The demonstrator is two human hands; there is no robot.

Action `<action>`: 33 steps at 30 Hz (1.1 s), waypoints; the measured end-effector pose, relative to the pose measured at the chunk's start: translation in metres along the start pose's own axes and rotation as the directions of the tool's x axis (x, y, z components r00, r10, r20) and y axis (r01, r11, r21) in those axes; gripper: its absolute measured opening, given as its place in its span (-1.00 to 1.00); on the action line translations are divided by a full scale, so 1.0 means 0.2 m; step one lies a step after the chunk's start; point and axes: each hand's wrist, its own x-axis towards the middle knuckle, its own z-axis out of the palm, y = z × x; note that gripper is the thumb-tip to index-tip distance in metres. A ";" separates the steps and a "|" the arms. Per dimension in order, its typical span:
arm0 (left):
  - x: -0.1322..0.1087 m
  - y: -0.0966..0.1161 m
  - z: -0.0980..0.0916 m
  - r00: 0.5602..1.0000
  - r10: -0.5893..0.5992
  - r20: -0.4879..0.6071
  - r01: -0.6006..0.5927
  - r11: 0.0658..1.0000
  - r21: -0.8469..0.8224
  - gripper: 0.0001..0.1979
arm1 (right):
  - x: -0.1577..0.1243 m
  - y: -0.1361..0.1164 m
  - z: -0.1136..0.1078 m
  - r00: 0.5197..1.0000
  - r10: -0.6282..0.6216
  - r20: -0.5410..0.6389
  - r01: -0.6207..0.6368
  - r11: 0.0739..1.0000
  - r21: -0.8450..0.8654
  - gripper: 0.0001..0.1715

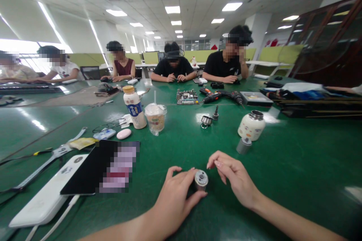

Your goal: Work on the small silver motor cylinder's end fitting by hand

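Note:
My left hand (177,196) is wrapped round the side of a small electric motor (201,181), which stands upright on the green table with its round end face and central shaft upward. Just to the right hovers my right hand (233,175), thumb and forefinger brought together and apart from the motor. Anything between those fingertips is too small or hidden to make out. Beyond the right hand stands a grey metal cylinder (243,146). Farther off lie a round metal housing (206,121) and a dark geared shaft (215,113).
At left lie a tablet (85,169), a white power bank (45,196) with cables, and a pink oval case (123,134). A bottle (134,107), a plastic cup (156,118) and a white jar (251,126) stand farther back. Power drills (210,96), a circuit board (187,97) and several people are beyond.

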 end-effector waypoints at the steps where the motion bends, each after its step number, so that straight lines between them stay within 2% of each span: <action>1: 0.00 0.00 0.00 1.000 0.002 0.000 -0.002 1.000 0.001 -0.65 | 0.00 0.00 0.00 1.000 -0.022 0.004 0.022 1.000 -0.017 -0.43; 5: 0.00 -0.01 0.01 1.000 0.020 -0.009 -0.020 1.000 -0.005 -0.58 | 0.00 -0.01 0.01 0.996 -0.061 0.072 0.072 0.984 -0.163 -0.80; 10: 0.01 -0.01 0.02 0.999 0.037 -0.017 -0.037 0.999 -0.002 -0.59 | 0.00 -0.01 0.03 0.995 -0.052 0.089 0.074 0.961 -0.266 -0.91; 18: 0.01 -0.01 0.01 0.999 0.039 -0.025 -0.039 0.999 0.005 -0.58 | 0.01 0.00 0.03 0.993 -0.098 0.061 0.109 0.971 -0.215 -0.87; 21: 0.01 0.00 0.01 0.999 0.030 -0.015 -0.030 0.999 0.018 -0.57 | 0.02 0.01 0.02 0.996 -0.089 -0.025 0.083 0.980 -0.180 -0.82; 24: 0.01 0.00 0.01 1.000 0.025 -0.016 -0.025 0.999 0.022 -0.60 | 0.04 0.08 -0.01 0.992 -0.058 -0.108 0.034 0.977 -0.211 -0.83; 29: 0.00 -0.01 0.01 0.999 0.029 -0.030 -0.029 0.999 0.023 -0.59 | 0.06 0.24 -0.05 0.999 0.035 -0.019 -0.040 0.913 -0.405 -0.91; 33: 0.00 -0.01 0.02 0.998 0.043 -0.045 -0.042 0.999 0.029 -0.58 | 0.06 0.26 -0.06 0.999 0.020 0.041 0.003 0.871 -0.491 -0.85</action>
